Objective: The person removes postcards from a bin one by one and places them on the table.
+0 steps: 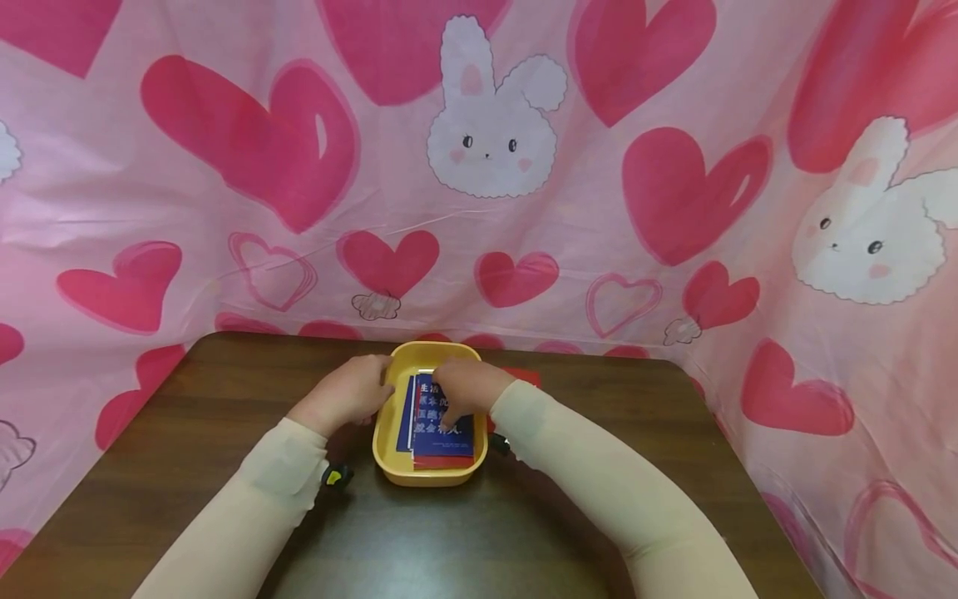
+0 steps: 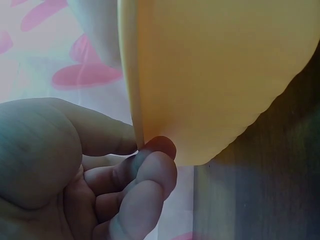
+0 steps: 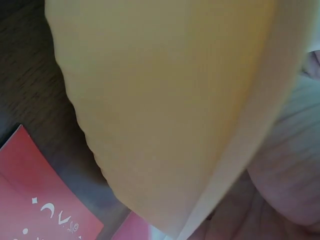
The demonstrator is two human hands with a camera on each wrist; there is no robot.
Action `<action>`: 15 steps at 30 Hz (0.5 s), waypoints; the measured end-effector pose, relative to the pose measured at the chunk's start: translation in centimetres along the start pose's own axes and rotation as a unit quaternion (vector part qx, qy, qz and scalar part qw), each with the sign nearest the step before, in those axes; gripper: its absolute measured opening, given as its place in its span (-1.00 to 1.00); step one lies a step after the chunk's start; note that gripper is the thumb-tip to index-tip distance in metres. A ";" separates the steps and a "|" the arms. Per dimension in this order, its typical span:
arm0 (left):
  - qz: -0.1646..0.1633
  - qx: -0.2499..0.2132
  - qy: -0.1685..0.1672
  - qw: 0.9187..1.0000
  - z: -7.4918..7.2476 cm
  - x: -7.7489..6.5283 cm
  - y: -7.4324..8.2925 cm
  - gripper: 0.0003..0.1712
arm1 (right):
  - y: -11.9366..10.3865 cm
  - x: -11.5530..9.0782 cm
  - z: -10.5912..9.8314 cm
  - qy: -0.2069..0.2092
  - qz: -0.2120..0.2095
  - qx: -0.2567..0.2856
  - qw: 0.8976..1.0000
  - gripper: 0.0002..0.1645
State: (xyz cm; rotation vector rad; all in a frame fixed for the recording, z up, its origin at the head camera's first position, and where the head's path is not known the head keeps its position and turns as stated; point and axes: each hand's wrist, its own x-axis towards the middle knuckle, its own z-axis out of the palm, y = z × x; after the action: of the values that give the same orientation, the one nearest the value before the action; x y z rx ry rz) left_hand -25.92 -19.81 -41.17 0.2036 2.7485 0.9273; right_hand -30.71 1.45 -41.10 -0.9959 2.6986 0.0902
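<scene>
A yellow plastic basin (image 1: 430, 478) stands on the table with its long side pointing away from me. Inside lies a small pile of booklets, a blue booklet (image 1: 449, 449) with white Chinese characters uppermost and red edges showing under it. My left hand (image 1: 352, 391) pinches the basin's left rim (image 2: 131, 90) between thumb and curled fingers. Over the pile, my right hand (image 1: 471, 387) reaches across the right rim, with thumb and finger spread apart on the blue booklet. In the right wrist view the basin wall (image 3: 160, 100) hides those fingertips.
Red booklets (image 3: 40, 195) lie on the table just right of the basin, partly hidden by my right arm. The brown wooden table (image 1: 187, 433) reaches a pink curtain (image 1: 404, 208) printed with hearts and rabbits at the back and sides.
</scene>
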 end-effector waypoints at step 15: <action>-0.013 -0.002 -0.007 1.000 0.0 -0.3 0.3 -0.28 | 0.3 0.1 -0.4 0.017 -0.006 0.050 0.999 -0.21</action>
State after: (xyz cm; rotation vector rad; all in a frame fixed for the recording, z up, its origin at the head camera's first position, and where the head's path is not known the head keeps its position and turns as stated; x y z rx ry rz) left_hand -25.62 -19.61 -40.90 0.1723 2.7292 0.9219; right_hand -31.10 1.60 -40.75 -0.9922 2.6978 -0.0625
